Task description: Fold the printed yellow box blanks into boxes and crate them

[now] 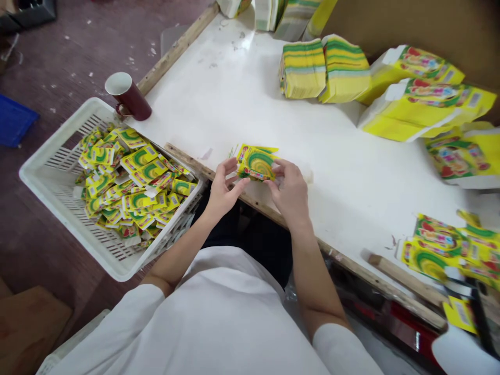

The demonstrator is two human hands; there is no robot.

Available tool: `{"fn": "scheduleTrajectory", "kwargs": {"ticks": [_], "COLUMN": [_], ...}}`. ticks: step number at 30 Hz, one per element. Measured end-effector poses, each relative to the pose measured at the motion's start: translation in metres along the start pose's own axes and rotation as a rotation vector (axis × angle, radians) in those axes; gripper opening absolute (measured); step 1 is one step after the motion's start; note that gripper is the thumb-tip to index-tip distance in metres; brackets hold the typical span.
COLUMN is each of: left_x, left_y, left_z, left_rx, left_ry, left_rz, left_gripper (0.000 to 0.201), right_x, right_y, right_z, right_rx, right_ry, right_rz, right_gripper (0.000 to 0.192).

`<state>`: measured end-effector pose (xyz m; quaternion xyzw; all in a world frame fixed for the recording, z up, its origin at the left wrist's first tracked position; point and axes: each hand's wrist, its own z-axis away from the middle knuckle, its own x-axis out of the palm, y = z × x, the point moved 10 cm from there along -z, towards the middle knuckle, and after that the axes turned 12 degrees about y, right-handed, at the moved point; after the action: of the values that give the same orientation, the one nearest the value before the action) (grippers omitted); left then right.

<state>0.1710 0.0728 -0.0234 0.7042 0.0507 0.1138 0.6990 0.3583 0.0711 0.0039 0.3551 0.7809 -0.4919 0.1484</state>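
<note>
A small yellow and green printed carton (255, 162) is held between both hands just above the white table, near its front edge. My right hand (291, 190) pinches the carton's right end between thumb and fingers. At the left end, my left hand (224, 191) has its thumb at the near corner and its fingers against the side. Part of another yellow printed piece shows behind the held carton; whether it is separate I cannot tell.
Left of the table, a white plastic basket (50, 177) holds many small cartons. A maroon mug (135, 101) stands at the table's left edge. Stacks of flat cartons (304, 70) and larger yellow boxes (425, 112) stand at the back right. More printed cartons (433, 242) lie at right, beside a wooden strip (406, 281).
</note>
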Motion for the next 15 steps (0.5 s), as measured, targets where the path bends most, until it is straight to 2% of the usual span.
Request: {"fn": "scheduleTrajectory", "kwargs": {"ticks": [5,10,13,15], "left_x": [0.0,0.002,-0.002,-0.009], "left_y": [-0.002,-0.003,0.0,0.013], "left_z": [0.0,-0.003,-0.002,0.0], "left_rx": [-0.009,-0.003,-0.004,0.047], "left_ry": [0.006,-0.013,0.004,0.076], "left_rz": [-0.016,-0.026,-0.041,-0.026], "left_gripper": [0.061,0.059,0.062,0.061], "right_x": [0.003,0.006,-0.007,-0.023], "right_y": [0.0,0.004,0.0,-0.007], "right_z": [0.0,-0.003,-0.008,-0.01], "right_rx": [0.006,0.027,0.026,0.045], "right_ry": [0.002,-0.006,0.043,0.11], "right_rz": [0.03,0.091,0.097,0.042], "right_gripper": [0.049,0.043,0.043,0.045]}}
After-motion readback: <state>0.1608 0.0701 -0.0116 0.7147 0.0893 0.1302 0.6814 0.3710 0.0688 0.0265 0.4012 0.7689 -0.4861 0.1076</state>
